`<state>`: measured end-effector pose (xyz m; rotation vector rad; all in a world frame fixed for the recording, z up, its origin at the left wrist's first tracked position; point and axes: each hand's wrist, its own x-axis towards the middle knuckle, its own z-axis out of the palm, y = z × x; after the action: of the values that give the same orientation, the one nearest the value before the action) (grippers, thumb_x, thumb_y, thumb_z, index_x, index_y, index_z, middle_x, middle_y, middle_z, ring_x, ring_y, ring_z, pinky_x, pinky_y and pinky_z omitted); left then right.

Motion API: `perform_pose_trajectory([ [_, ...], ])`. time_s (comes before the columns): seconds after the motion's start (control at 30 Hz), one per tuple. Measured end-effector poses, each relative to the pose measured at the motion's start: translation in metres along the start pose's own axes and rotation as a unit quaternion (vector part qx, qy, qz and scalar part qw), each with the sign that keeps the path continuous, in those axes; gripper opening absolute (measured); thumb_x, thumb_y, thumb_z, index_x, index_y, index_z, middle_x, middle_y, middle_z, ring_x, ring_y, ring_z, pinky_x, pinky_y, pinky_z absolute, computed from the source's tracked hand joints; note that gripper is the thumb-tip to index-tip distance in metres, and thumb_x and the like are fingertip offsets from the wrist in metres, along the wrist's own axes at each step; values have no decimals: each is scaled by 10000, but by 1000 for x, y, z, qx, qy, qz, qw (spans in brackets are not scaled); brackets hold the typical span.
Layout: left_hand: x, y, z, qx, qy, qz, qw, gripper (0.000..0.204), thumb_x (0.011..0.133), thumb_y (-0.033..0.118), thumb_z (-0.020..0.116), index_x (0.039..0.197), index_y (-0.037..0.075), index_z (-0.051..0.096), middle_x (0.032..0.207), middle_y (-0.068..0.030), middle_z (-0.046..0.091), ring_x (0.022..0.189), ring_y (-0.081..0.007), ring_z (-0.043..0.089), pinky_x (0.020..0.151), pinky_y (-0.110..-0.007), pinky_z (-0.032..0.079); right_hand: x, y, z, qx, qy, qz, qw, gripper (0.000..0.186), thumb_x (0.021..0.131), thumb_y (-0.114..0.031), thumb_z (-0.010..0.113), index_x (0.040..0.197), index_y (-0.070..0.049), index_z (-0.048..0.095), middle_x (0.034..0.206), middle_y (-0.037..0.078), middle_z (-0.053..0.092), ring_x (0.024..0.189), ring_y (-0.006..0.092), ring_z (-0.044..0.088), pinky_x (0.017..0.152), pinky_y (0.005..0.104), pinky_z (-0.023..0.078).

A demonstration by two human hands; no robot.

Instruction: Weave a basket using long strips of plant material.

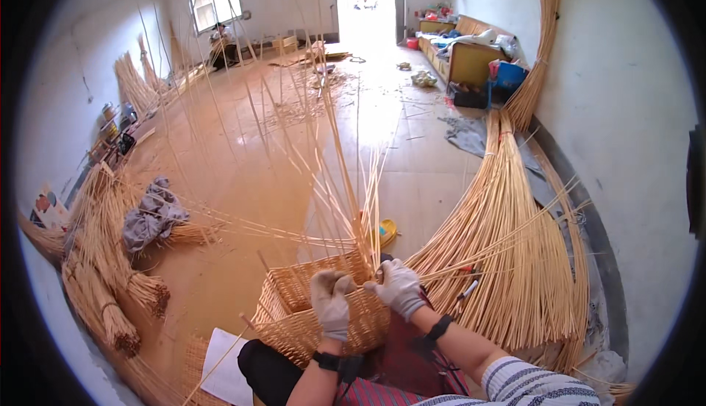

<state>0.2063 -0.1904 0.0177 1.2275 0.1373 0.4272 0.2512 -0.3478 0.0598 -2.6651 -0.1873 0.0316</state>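
Observation:
A rectangular woven wicker basket rests tilted at my lap, with long uncut rods rising from its far right corner. My left hand, in a pale work glove, is closed at the basket's near rim, its fingers curled inward. Also gloved, my right hand pinches wicker strands at the right corner of the rim. Loose strands run from there out to the right, and others stretch to the left. What lies under my fingertips is partly hidden. Both wrists wear dark bands.
A large fanned bundle of wicker rods lies close on my right. Tied bundles and a grey cloth sit at left. A yellow round object stands behind the basket. Farther off are a bench, scattered offcuts and a bright doorway.

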Motion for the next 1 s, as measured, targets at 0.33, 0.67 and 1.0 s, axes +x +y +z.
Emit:
perform_pose_trajectory([
  [0.33,26,26,95,347,-186,210,895,639,930,134,699,1493,5,426,1355,-215,599,1308,-348,562,1110,-403,447,38,51,82,66,169,-28,983,332,873,-392,684,1046,-111,650,984,133,687,927,321,695,737,454,536],
  [0.67,-45,-4,-172,216,201,-21,955,122,983,53,669,1095,3,664,1002,-38,673,929,-146,616,865,-285,511,73,3,28,-23,127,36,991,361,925,-467,646,1052,-130,675,916,151,728,851,350,716,732,477,538],
  [1.0,4,4,-271,261,52,-8,964,633,839,24,810,1388,32,494,1362,-93,546,1206,-203,561,1032,-354,501,9,-115,48,250,159,-320,900,458,860,-196,760,1292,-122,628,1226,137,661,1129,305,642,922,434,523],
])
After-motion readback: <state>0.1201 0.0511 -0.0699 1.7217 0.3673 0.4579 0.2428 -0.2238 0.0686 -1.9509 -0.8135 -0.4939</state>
